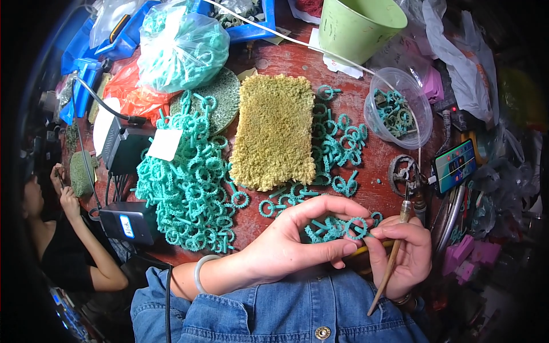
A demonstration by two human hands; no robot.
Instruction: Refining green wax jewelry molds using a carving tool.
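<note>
My left hand (283, 243) is curled around several small teal rings with stems (327, 230), which look like wax. One toothed teal ring (357, 228) stands up between my two hands, its stem pointing toward my right fingertips. My right hand (409, 251) pinches at that stem with thumb and forefinger. It also holds a slim wooden-handled tool (389, 268) with a metal collar, slanting down toward my denim shirt; its thin tip points up and away. Just beyond my hands lie more loose teal rings (280, 203) on the red tabletop (366, 197).
A yellow textured pad (274, 131) lies mid-table, with a large teal ring heap (189, 194) to its left. Beyond are a filled plastic bag (183, 51), a green bucket (360, 28) and a clear tub (394, 108). A phone (454, 166) stands right; a co-worker (68, 240) sits left.
</note>
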